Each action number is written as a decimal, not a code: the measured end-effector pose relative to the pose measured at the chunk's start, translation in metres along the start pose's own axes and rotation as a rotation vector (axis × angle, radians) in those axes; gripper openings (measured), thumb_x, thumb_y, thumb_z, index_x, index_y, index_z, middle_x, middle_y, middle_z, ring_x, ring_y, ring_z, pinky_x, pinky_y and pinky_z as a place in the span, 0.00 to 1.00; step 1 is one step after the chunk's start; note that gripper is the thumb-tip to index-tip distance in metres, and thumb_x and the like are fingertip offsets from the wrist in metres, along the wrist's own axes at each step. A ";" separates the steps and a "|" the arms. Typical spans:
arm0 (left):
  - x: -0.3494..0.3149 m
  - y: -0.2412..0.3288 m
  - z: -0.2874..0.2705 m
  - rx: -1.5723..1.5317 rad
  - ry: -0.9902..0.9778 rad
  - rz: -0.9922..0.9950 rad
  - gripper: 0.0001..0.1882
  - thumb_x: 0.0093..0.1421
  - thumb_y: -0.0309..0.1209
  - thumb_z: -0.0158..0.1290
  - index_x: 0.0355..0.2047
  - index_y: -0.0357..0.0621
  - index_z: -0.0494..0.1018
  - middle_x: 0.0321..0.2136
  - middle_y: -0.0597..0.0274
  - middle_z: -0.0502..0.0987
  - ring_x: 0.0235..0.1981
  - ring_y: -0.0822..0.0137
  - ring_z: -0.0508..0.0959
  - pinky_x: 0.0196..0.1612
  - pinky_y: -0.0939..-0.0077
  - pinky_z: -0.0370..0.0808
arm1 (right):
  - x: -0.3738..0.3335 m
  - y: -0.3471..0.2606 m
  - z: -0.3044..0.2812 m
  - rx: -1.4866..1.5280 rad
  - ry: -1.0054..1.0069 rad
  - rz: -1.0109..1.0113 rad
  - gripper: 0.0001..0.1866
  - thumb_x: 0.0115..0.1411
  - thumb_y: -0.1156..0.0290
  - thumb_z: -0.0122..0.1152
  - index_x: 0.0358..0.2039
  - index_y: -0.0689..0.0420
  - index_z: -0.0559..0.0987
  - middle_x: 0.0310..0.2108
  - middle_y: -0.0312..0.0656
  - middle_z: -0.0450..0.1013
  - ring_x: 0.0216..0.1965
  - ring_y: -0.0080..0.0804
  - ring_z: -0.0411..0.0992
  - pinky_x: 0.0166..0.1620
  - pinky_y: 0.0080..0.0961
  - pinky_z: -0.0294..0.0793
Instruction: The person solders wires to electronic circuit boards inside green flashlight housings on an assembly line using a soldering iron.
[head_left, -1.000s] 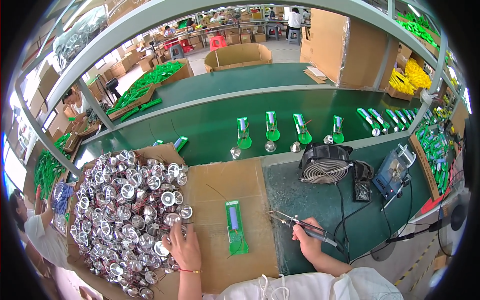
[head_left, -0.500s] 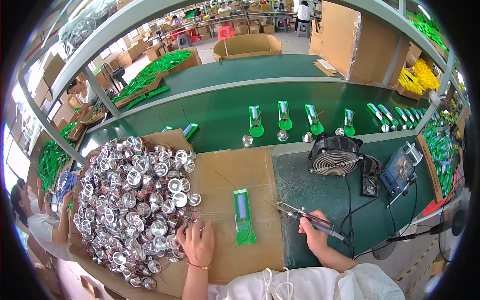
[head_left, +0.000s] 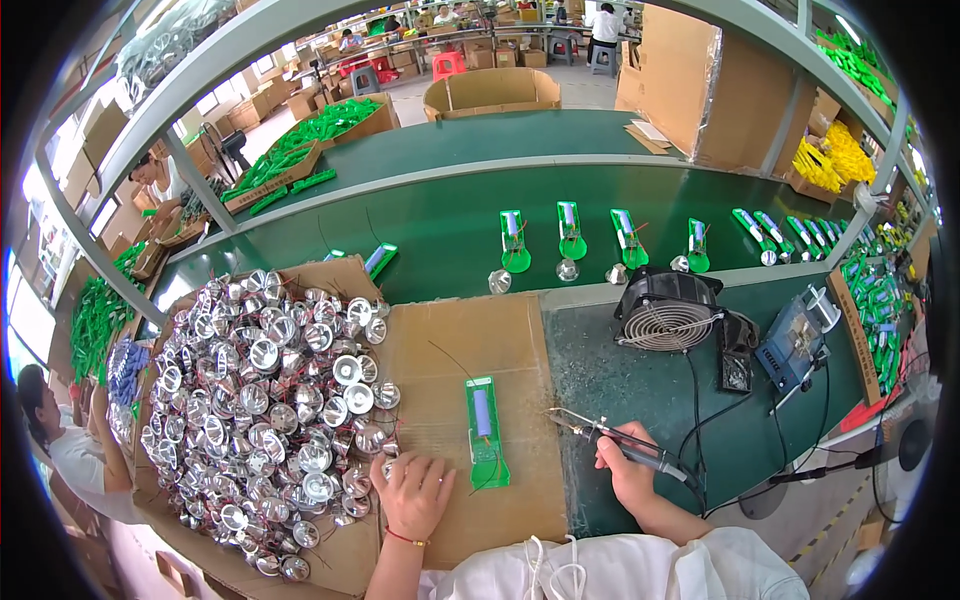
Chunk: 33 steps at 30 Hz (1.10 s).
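My right hand [head_left: 630, 471] grips a soldering iron [head_left: 648, 455], its thin tip pointing left over the seam between the cardboard and the green mat. Fingers curled, my left hand [head_left: 412, 497] is at the right edge of a heap of silver reflector cups [head_left: 262, 410]. One small reflector cup [head_left: 389, 467] shows at its fingertips, partly hidden by them. Right of that hand, a green plastic housing [head_left: 488, 465] lies on the cardboard sheet [head_left: 425, 345]. It carries a blue-violet cylindrical cell [head_left: 482, 412], and a thin dark wire sticks out from its top.
A fan [head_left: 668, 312] and a blue soldering station [head_left: 793, 345] stand at the right, with cables trailing across the mat. Several green housings [head_left: 571, 235] with cups line the bench beyond a metal rail. Another person [head_left: 85, 450] works at far left.
My left hand has shifted right, away from the heap, with a reflector cup at its fingertips. The right hand and soldering iron have hardly moved.
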<state>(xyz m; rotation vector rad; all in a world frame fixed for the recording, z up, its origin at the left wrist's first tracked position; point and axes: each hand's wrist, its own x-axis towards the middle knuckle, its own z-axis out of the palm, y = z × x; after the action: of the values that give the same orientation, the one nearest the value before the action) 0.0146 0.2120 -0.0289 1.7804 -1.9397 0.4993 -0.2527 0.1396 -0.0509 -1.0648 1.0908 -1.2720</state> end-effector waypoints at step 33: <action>-0.033 0.001 -0.044 0.080 -0.336 0.177 0.18 0.49 0.29 0.45 0.42 0.58 0.68 0.50 0.62 0.63 0.51 0.60 0.63 0.51 0.61 0.61 | -0.007 -0.004 -0.009 -0.094 0.002 -0.069 0.08 0.53 0.74 0.56 0.30 0.64 0.68 0.19 0.40 0.68 0.16 0.20 0.65 0.22 0.15 0.67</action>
<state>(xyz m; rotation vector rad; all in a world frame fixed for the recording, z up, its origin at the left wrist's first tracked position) 0.0198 0.2641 -0.0106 1.8462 -2.3515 0.3567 -0.2620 0.1471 -0.0482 -1.1806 1.1328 -1.2870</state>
